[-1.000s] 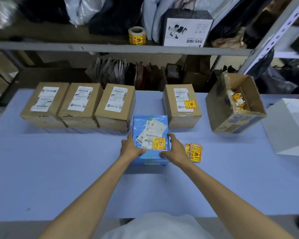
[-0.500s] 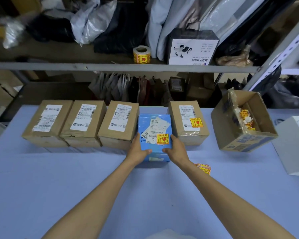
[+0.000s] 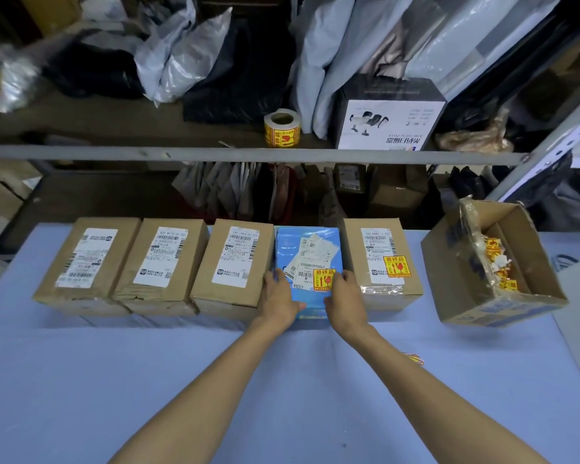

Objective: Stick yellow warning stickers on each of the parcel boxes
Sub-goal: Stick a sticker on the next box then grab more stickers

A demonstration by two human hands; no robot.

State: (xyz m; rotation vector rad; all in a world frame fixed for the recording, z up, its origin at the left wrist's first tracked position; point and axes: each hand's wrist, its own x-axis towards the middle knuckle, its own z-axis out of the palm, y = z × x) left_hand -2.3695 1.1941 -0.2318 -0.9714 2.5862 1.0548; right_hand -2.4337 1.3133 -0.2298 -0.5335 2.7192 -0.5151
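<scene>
gripping the flat blue plastic-wrapped parcel box [image 3: 307, 244] with both arms stretched forward, the left hand [image 3: 277, 296] clasping its left edge and the right hand [image 3: 345, 299] its right edge, fingers curled over the top. holding it in the row on the pale blue table [image 3: 81, 380]. counting four brown cardboard parcel boxes [image 3: 87, 266], three left of it, one right. counting two yellow warning stickers [image 3: 324, 279] stuck: one on the blue box, one on the right-hand brown box [image 3: 382, 294].

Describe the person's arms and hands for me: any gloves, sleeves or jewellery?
Both the left hand and the right hand are bare: no gloves, and no rings show. The left forearm and right forearm are uncovered to the frame's edge: no sleeve, watch or bracelet in view.
</scene>
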